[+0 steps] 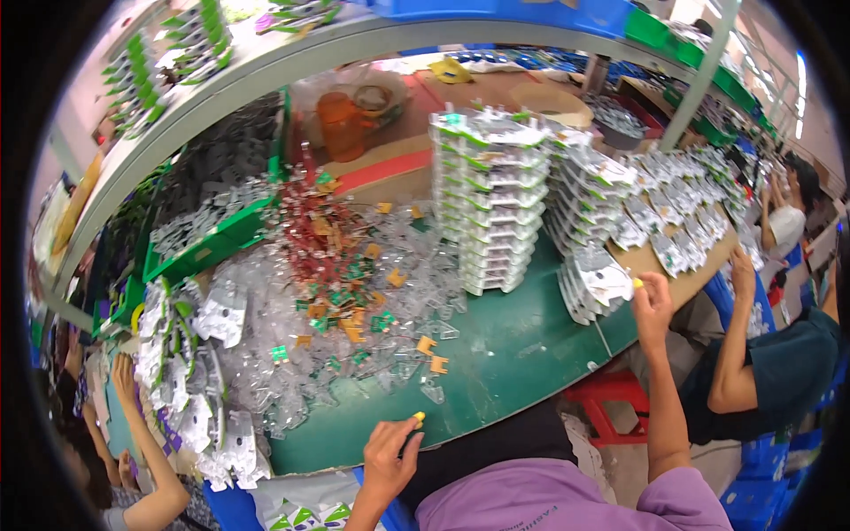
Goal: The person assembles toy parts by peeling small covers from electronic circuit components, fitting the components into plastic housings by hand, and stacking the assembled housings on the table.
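Note:
My left hand (390, 458) is over the table's front edge, its index finger and thumb apart and holding nothing; a yellow cover sits on the fingertip. My right hand (653, 310) is raised at the right, also with a yellow fingertip. Its index finger is at the edge of a short leaning stack of white-and-grey plastic housings (600, 276); whether it touches them I cannot tell. Ahead of my left hand lie a heap of clear plastic pieces (257, 354), small orange parts (426, 345), green circuit boards (383, 321) and tangled red wires (314, 226).
Tall stacks of white-and-green housings (491, 208) stand mid-table, more housings (691, 226) lie far right, and others (190, 389) left. A green bin (212, 246) holds grey parts. A metal shelf (354, 44) spans overhead. Co-workers sit at both sides; a red stool (611, 407) stands at right.

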`<action>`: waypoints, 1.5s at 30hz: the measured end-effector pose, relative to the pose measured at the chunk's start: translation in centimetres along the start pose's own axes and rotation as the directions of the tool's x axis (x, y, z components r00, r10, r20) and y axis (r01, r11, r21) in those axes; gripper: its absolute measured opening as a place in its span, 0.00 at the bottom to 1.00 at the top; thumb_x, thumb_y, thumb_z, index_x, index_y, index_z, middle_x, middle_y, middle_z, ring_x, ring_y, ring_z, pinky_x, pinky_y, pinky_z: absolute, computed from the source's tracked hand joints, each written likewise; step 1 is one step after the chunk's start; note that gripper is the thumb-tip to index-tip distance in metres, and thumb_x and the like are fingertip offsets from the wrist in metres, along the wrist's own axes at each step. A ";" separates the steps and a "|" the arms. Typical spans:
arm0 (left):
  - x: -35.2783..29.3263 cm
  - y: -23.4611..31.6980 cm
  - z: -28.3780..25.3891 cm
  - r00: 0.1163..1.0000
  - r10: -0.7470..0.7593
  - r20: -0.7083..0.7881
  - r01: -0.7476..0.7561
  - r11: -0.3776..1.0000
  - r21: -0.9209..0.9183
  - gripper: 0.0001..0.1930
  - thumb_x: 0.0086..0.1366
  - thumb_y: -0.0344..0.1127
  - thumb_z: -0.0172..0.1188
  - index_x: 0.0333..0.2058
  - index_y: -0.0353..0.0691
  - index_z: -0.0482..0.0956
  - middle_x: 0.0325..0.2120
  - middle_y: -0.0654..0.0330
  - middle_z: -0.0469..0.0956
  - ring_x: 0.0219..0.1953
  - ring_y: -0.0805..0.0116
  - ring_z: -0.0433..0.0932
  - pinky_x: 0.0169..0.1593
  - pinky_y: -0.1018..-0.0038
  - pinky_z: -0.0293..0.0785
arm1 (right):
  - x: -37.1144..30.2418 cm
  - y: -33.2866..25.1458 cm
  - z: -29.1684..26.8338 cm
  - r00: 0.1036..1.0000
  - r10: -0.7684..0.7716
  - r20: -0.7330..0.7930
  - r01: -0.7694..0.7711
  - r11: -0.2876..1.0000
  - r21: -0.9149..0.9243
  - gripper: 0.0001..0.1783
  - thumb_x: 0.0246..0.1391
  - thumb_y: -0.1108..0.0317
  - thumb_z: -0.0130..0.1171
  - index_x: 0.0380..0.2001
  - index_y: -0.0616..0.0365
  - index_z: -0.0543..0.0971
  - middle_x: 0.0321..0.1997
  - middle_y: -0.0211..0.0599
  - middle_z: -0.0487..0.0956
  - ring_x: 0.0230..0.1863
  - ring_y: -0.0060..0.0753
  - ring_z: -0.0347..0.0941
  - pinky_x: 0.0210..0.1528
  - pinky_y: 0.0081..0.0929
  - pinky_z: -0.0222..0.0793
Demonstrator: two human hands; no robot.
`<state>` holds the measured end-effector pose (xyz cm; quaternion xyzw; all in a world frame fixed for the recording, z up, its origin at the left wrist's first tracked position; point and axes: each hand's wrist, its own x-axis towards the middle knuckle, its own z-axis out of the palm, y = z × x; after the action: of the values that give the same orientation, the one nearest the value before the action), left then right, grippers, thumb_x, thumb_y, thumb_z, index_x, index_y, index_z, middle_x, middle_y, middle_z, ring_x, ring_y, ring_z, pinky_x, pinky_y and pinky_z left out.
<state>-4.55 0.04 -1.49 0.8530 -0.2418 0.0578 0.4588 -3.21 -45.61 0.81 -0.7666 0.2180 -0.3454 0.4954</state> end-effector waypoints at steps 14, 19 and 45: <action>-0.1 -2.5 -0.2 0.999 0.008 -0.053 -0.016 0.990 -0.142 0.12 0.52 0.24 0.69 0.38 0.36 0.82 0.31 0.56 0.84 0.31 0.59 0.81 0.36 0.69 0.76 | -3.6 -13.5 33.2 0.799 0.128 0.588 -0.410 0.831 0.375 0.25 0.66 0.66 0.50 0.62 0.68 0.64 0.55 0.50 0.74 0.47 0.35 0.77 0.44 0.28 0.77; -0.1 -2.6 -0.3 0.996 0.027 -0.082 -0.040 0.986 -0.160 0.12 0.52 0.24 0.69 0.38 0.35 0.83 0.31 0.56 0.83 0.31 0.59 0.81 0.36 0.69 0.76 | 2.4 -12.3 39.5 0.831 0.388 0.399 -0.527 0.779 0.338 0.25 0.65 0.65 0.50 0.59 0.71 0.65 0.44 0.47 0.78 0.36 0.32 0.79 0.33 0.25 0.76; 3.6 3.5 0.1 0.946 -0.298 0.128 0.255 0.441 -0.860 0.12 0.68 0.23 0.56 0.50 0.31 0.76 0.45 0.58 0.76 0.46 0.73 0.77 0.50 0.75 0.74 | -14.9 -12.7 11.7 0.339 -0.086 0.937 -0.653 0.696 0.301 0.06 0.59 0.79 0.50 0.39 0.62 0.68 0.25 0.25 0.69 0.23 0.14 0.63 0.27 0.17 0.60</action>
<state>-3.01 -3.00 2.29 0.5315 -0.0856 -0.1293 0.8328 -4.46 -23.16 4.51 -0.5476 -0.0784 0.1788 0.8137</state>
